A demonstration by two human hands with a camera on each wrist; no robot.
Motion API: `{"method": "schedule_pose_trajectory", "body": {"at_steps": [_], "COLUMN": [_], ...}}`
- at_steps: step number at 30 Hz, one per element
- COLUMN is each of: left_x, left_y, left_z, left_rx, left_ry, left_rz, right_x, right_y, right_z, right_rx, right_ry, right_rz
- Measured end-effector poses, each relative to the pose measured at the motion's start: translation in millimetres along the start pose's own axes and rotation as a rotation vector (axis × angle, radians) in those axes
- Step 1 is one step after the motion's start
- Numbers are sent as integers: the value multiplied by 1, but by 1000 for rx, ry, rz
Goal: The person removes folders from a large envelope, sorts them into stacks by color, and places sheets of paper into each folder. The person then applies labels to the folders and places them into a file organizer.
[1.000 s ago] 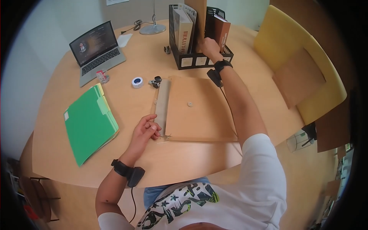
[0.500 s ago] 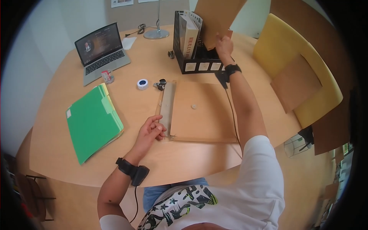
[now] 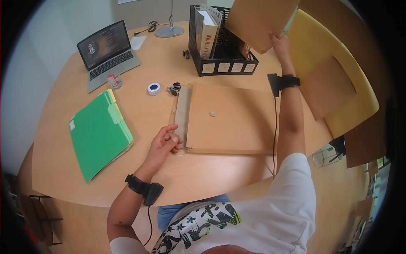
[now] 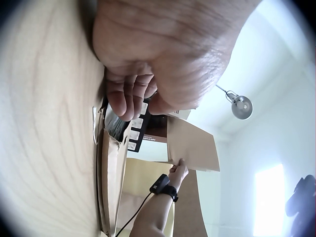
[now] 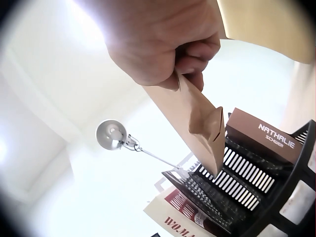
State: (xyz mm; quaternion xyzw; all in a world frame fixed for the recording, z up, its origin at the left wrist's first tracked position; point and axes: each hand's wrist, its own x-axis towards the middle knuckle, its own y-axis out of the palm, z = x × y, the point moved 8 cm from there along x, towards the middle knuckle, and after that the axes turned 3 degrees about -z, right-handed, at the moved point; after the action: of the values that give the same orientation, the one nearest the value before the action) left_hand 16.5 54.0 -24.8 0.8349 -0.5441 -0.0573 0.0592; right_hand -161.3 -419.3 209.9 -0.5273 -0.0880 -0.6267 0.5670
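My right hand pinches the lower edge of a brown kraft envelope, raised above the right side of the black file holder. Seen from the right wrist, thumb and curled fingers grip the envelope, whose corner is creased. On the table lies a larger brown document envelope with a round button and a grey strip along its left side. My left hand lies by that left edge, fingers loosely bent and holding nothing; in the left wrist view its fingertips hover over the envelope's end.
Green folders lie at left, below an open laptop. A tape roll, black clips and a small red-and-clear item sit mid-table. Books stand in the holder. A yellow chair is at right.
My right hand has lifted the kraft envelope out of the file holder and carried it up and to the right. My left hand has stayed by the larger envelope's edge.
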Motion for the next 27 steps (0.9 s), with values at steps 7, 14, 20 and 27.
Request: {"method": "schedule_pose_trajectory", "body": {"at_steps": [7, 14, 20, 27], "left_x": [-1, -1, 11, 51], "left_y": [1, -2, 12, 27], "left_z": [0, 2, -2, -6], "left_rx": [3, 1, 105, 279], "left_ry": [-11, -16, -125, -300], "left_rz": [-6, -11, 20, 40], "right_x": [-3, -5, -8, -24], "right_y": [-12, -8, 1, 57], "right_z": [32, 63, 64, 41], "right_rx": [-195, -207, -290, -251], "right_ry": [-98, -88, -63, -156], "right_rz": [-37, -95, -8, -33]}}
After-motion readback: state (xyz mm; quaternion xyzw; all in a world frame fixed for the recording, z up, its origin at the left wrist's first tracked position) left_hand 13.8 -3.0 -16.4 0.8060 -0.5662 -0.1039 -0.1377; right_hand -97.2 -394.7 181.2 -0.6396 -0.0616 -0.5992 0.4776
